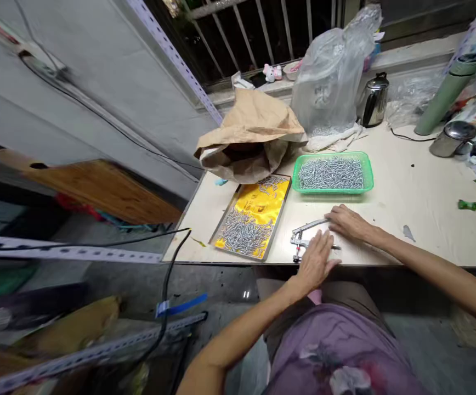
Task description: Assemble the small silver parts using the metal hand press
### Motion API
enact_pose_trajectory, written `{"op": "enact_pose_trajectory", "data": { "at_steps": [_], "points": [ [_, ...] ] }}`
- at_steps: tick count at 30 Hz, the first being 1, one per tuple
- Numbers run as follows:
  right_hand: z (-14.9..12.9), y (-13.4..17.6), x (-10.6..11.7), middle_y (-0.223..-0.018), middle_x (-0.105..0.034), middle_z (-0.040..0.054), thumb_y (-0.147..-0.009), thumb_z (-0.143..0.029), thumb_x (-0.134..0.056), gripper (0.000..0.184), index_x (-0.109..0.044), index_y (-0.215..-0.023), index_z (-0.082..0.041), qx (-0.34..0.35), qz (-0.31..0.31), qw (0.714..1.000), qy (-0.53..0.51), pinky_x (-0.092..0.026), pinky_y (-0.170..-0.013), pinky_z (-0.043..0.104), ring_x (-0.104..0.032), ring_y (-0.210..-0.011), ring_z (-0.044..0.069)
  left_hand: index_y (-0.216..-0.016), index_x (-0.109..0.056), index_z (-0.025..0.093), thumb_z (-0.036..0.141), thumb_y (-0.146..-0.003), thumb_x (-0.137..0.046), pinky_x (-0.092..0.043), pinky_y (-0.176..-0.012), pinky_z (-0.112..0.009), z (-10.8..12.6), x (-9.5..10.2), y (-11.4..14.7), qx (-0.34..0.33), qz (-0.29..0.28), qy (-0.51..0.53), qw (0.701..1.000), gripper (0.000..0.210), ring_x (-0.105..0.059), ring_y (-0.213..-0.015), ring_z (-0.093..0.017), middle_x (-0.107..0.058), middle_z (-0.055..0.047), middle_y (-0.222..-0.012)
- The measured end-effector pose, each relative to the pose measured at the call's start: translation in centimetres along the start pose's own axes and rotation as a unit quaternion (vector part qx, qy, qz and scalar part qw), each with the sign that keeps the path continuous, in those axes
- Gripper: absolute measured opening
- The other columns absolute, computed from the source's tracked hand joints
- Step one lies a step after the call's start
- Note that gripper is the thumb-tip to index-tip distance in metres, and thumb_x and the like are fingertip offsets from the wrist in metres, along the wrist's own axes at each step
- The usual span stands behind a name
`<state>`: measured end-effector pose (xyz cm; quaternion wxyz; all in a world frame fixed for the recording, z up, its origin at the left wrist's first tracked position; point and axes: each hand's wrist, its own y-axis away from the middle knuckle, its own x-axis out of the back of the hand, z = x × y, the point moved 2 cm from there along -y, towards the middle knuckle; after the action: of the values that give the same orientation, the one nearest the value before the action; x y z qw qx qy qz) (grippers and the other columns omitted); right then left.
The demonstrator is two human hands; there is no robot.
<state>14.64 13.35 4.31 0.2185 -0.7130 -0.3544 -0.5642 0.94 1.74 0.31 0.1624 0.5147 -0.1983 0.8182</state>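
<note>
Handling metal hand pliers (299,241) on the table (431,219), right of the yellow-lined tray (278,219)

Laying left hand (315,258) over the lower handle (336,248); touching the upper handle (314,224) with right hand (347,222); cannot tell whether either grip pinches

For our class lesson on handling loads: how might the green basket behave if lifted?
The green basket would probably feel heavy for its size, being filled with small metal-looking pieces. It looks like thin plastic, so might flex. The loose heap could shift or spill if tilted.
</note>
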Motion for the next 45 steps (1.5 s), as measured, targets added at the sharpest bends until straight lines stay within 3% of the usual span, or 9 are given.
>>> {"op": "enact_pose_trajectory", "data": {
  "at_steps": [5,10,17,22,24,29,34,40,45],
  "points": [
    [-1.8,-3.7,0.9,-0.103,-0.061,0.0141,-0.093,-0.016,-0.045,0.023,-0.067,-0.098,-0.015,-0.090,0.020,0.993,0.079,-0.038,-0.076,0.033,-0.048,-0.096,0.025,-0.139,-0.038,0.013,0.049,-0.092,-0.045,-0.029,-0.111,-0.055,0.6,-0.6,0.3,0.008,0.000,0.018,1.000,0.060,-0.032,-0.139,-0.032,-0.042,-0.018,-0.145],
    [-8.6,-4.1,-0.3,-0.109,-0.059,0.0092,-0.088,-0.022,-0.058,0.012,-0.070,-0.091,-0.023,0.206,-0.038,0.976,0.051,-0.037,-0.080,0.035,-0.044,-0.107,0.026,-0.134,-0.047,0.012,0.051,-0.088,-0.051,-0.038,-0.106,-0.051,0.9,-1.1,0.5,0.021,-0.017,0.048,0.998,0.061,-0.047,-0.127,-0.033,-0.057,-0.018,-0.130],
    [-10.5,-4.3,-2.1,-0.091,-0.062,0.0092,-0.090,-0.016,-0.051,0.015,-0.063,-0.081,-0.016,0.301,0.005,0.954,-0.015,-0.040,-0.077,0.033,-0.050,-0.094,0.021,-0.111,-0.065,0.028,0.040,-0.091,-0.050,-0.053,-0.082,-0.037,0.8,1.3,4.7,-0.027,0.068,0.007,0.997,0.027,-0.061,-0.100,-0.022,-0.067,-0.009,-0.105],
    [-8.9,-4.7,1.8,-0.085,-0.063,0.0075,-0.096,-0.020,-0.039,0.022,-0.061,-0.092,-0.016,0.251,0.193,0.938,-0.140,-0.044,-0.075,0.031,-0.054,-0.083,0.018,-0.101,-0.067,0.019,0.025,-0.095,-0.040,-0.049,-0.076,-0.036,-6.5,8.0,5.9,0.059,0.128,-0.050,0.989,0.028,-0.057,-0.085,-0.020,-0.065,-0.010,-0.089],
    [-7.1,-4.9,4.7,-0.088,-0.064,0.0080,-0.097,-0.020,-0.039,0.023,-0.061,-0.096,-0.016,0.199,0.264,0.936,-0.125,-0.045,-0.076,0.032,-0.056,-0.086,0.019,-0.094,-0.068,0.018,0.025,-0.095,-0.042,-0.047,-0.075,-0.033,-10.5,10.9,5.1,0.183,0.143,-0.120,0.965,0.027,-0.054,-0.084,-0.020,-0.064,-0.009,-0.087],
    [-1.8,-5.1,10.1,-0.098,-0.062,0.0128,-0.093,-0.024,-0.045,0.023,-0.064,-0.104,-0.017,-0.006,0.326,0.941,0.088,-0.044,-0.076,0.039,-0.055,-0.091,0.027,-0.080,-0.070,0.014,0.023,-0.091,-0.050,-0.042,-0.077,-0.031,-16.4,14.1,2.3,0.323,0.003,-0.171,0.931,0.024,-0.052,-0.093,-0.022,-0.064,-0.010,-0.088],
    [-1.1,-3.6,8.6,-0.102,-0.061,0.0124,-0.094,-0.028,-0.044,0.027,-0.063,-0.110,-0.017,0.009,0.298,0.950,0.091,-0.047,-0.075,0.038,-0.057,-0.092,0.026,-0.077,-0.070,0.010,0.018,-0.085,-0.051,-0.041,-0.073,-0.030,-17.3,14.2,1.2,0.357,-0.053,-0.165,0.918,0.022,-0.054,-0.095,-0.024,-0.066,-0.014,-0.089],
    [-1.8,-1.5,5.9,-0.095,-0.062,0.0109,-0.098,-0.033,-0.038,0.032,-0.066,-0.098,-0.018,0.049,0.288,0.956,0.024,-0.049,-0.073,0.036,-0.060,-0.087,0.024,-0.062,-0.066,0.012,0.023,-0.079,-0.055,-0.033,-0.059,-0.025,-18.6,15.5,1.0,0.407,-0.054,-0.074,0.909,0.023,-0.053,-0.063,-0.016,-0.058,-0.004,-0.059],
    [-1.5,-1.2,5.9,-0.091,-0.063,0.0097,-0.098,-0.035,-0.035,0.035,-0.066,-0.096,-0.018,0.046,0.287,0.957,-0.015,-0.051,-0.075,0.036,-0.061,-0.084,0.022,-0.079,-0.072,0.012,0.035,-0.084,-0.052,-0.039,-0.065,-0.024,-18.9,17.4,-0.6,0.395,0.104,0.027,0.912,0.030,-0.058,-0.071,-0.016,-0.067,-0.003,-0.075]
  ]
}}
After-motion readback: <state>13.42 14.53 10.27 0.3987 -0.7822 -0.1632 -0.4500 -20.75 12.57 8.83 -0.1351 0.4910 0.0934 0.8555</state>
